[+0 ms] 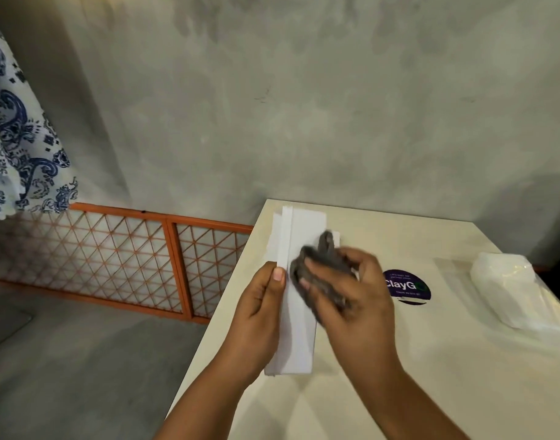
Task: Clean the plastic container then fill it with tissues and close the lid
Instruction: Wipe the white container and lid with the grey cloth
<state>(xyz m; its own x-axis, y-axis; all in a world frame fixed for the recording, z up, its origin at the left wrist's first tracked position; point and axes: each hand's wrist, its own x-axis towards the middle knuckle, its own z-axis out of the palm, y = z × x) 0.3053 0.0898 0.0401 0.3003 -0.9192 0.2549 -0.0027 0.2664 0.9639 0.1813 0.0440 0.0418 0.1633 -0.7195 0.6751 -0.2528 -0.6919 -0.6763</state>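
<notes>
Hands (pixel 259 309) on upright, lengthwise container (pixel 299 281).

We read this as a plain indoor eatery or home corner: bare concrete wall (pixel 304 106), cream counter (pixel 431 360) with a "ClayGo" sticker (pixel 407 286), orange lattice screen (pixel 129 258), blue-patterned curtain (pixel 18 138).

From my feed I've got two bare forearms coming up from the bottom edge, no sleeves, watch, rings or gloves on either, left hand (pixel 260 308) showing a short, unpainted thumbnail, right hand (pixel 356 300) slightly motion-blurred.
</notes>
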